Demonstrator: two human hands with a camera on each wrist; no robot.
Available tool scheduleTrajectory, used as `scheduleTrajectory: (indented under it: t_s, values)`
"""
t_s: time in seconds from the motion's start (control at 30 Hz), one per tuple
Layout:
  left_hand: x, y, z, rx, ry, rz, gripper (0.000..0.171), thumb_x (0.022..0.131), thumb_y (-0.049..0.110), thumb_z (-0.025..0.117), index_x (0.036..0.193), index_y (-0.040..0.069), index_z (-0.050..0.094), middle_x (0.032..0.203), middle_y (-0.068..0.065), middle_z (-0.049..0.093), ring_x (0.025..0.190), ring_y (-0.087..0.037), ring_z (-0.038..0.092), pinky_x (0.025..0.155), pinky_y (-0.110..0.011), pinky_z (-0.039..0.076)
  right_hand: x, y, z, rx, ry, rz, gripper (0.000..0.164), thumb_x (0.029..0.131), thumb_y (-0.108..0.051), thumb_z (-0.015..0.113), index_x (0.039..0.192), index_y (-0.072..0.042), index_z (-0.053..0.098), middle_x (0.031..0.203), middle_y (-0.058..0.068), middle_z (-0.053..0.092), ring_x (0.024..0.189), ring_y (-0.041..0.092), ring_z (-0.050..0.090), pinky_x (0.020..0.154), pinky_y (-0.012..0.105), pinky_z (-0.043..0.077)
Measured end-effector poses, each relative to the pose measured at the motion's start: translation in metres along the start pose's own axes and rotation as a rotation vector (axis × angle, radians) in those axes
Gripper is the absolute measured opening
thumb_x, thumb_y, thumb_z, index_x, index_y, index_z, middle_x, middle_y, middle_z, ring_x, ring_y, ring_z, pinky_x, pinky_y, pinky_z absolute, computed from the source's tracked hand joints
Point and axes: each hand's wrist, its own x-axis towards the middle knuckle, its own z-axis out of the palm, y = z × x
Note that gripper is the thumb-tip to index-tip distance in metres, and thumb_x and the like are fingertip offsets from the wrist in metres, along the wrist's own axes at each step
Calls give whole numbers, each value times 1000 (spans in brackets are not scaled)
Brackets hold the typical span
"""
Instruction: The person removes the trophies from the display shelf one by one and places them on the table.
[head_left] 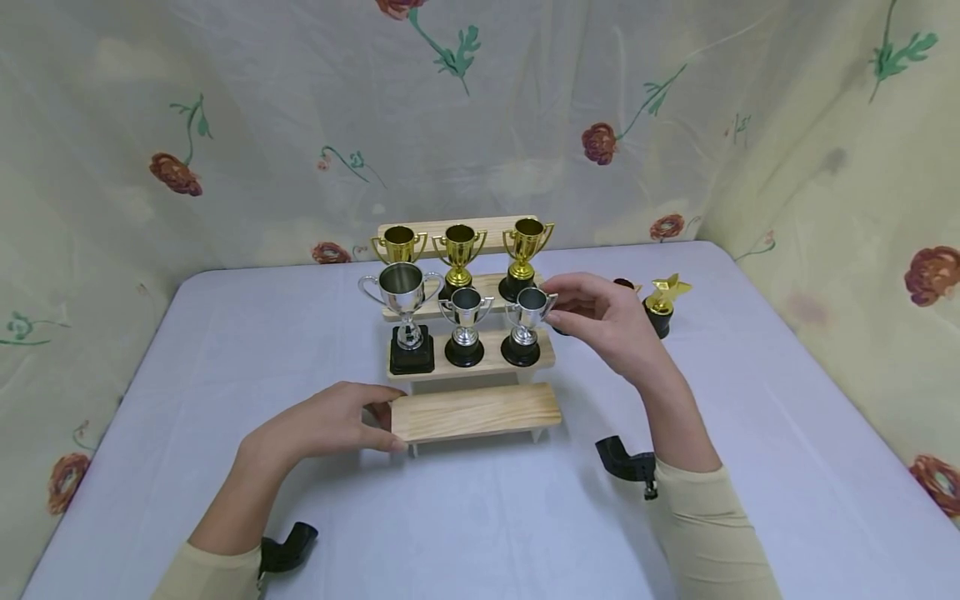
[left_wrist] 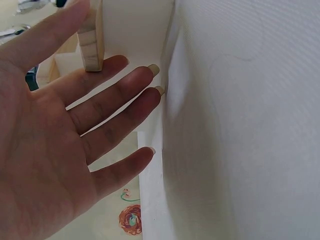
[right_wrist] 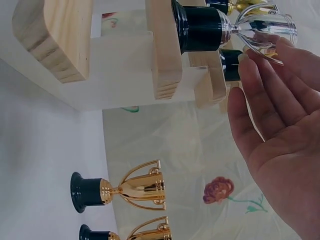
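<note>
1. The background is filled by a hanging cloth [head_left: 525,175] printed with red flowers; the table [head_left: 225,358] before it is covered in pale fabric.
2. A stepped wooden stand [head_left: 491,237] is set in the middle of the table. The arranging is judged to be partly done: six trophies are placed on the two middle steps, three on each, while those off the stand, to the right, appear to be left over.
3. By the left hand [head_left: 330,421], the left end of the front step [head_left: 476,412] is held between thumb and index finger; the other fingers are spread.
4. By the right hand [head_left: 607,325], a cup handle is pinched between thumb and fingertips.
5. A large silver cup [head_left: 406,302] on a square black base is stood at the left of the step behind the front one. Nothing is seen in its open bowl.
6. Three gold cups [head_left: 458,247] are lined up one step farther back; their insides are shaded. Two loose gold cups [right_wrist: 145,187] are shown in the right wrist view, apparently on the table.
7. Beside the large cup, a small silver cup [head_left: 466,315] and the pinched silver cup [head_left: 529,312] are seated upright; no contents are seen.
8. A star trophy [head_left: 662,304] is stood beyond the right hand.
</note>
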Motion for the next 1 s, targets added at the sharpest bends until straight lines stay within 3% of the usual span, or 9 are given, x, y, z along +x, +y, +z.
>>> scheduleTrajectory:
  t_s: [0.17,0.37,0.5,1.0]
  values:
    - [0,0,1,3,1,-1,64,79,46,79,134,19,61,94,9,68,91,-11,59,83,-36,47,0,-1,1,-13,7,14,26,91,-9,71,117,-6,68,95,-6,70,87,20,71,76,23,54]
    - [0,0,1,2,-1,-11,62,79,47,79,132,20,62,95,8,67,92,-11,59,83,-36,47,0,-4,1,-42,25,14,15,90,-10,72,103,-3,71,92,0,69,78,11,67,71,22,52]
    - [1,0,1,6,-3,-18,61,79,47,78,131,20,62,96,8,67,91,-12,59,83,-36,47,-1,-5,0,-45,41,-1,10,89,-8,73,97,-2,71,92,3,69,76,12,64,70,22,51]
    - [1,-2,1,12,-4,-5,64,79,48,78,133,18,61,95,9,68,91,-11,59,84,-36,47,-4,3,-18,-48,166,-5,10,91,-8,71,97,0,69,86,0,72,75,9,66,73,21,53]
